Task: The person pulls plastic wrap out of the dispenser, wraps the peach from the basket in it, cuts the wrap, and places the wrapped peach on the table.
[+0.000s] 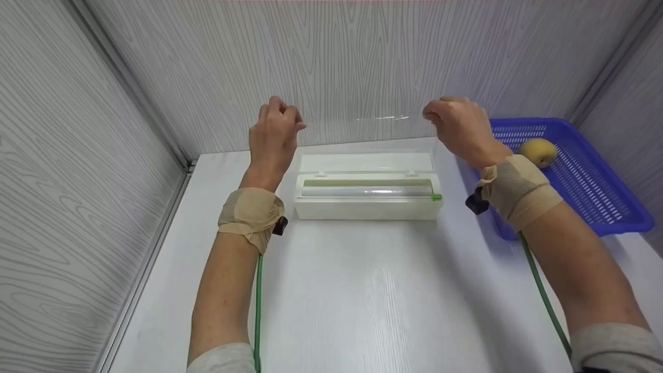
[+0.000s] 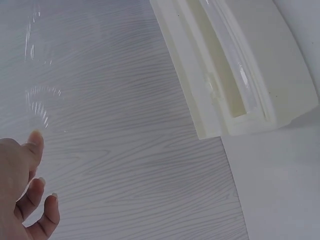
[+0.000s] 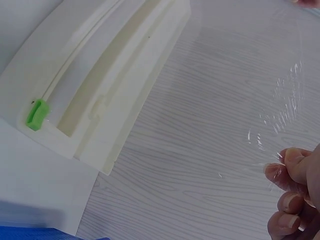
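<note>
My left hand (image 1: 273, 132) and right hand (image 1: 456, 127) each pinch a top corner of the clear, thin plastic film sheet (image 1: 365, 135), stretched at upper centre above the cream plastic dispenser box (image 1: 368, 194). It looks light, clingy and easily torn, so I grip the corners.

walls (image 1: 362, 62): grey woodgrain panels | table (image 1: 362, 290): white, glossy

Both forearms reach forward and up, left hand (image 1: 273, 132) and right hand (image 1: 456, 127) raised level, fingers pinched.
</note>
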Demonstrator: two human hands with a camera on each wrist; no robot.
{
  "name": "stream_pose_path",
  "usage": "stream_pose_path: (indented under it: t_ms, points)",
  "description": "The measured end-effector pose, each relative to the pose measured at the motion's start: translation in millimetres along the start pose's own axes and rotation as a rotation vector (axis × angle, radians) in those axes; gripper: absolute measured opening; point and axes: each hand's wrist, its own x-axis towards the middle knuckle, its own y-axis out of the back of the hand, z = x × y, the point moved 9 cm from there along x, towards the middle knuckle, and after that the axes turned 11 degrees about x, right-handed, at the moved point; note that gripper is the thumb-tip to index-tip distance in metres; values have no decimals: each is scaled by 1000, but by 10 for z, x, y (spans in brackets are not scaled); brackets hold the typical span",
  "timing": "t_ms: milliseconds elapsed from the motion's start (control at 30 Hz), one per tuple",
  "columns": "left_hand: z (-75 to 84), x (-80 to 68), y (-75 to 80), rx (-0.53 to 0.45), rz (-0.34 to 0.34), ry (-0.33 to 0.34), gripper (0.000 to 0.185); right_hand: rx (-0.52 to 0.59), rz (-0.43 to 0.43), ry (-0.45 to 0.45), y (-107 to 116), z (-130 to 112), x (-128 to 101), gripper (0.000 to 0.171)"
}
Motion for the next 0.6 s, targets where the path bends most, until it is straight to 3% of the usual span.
stream_pose_path:
  t_ms: [600]
  points:
    - [4,127,237,33,23,0,25,-27,4,3,240,-168,106,18]
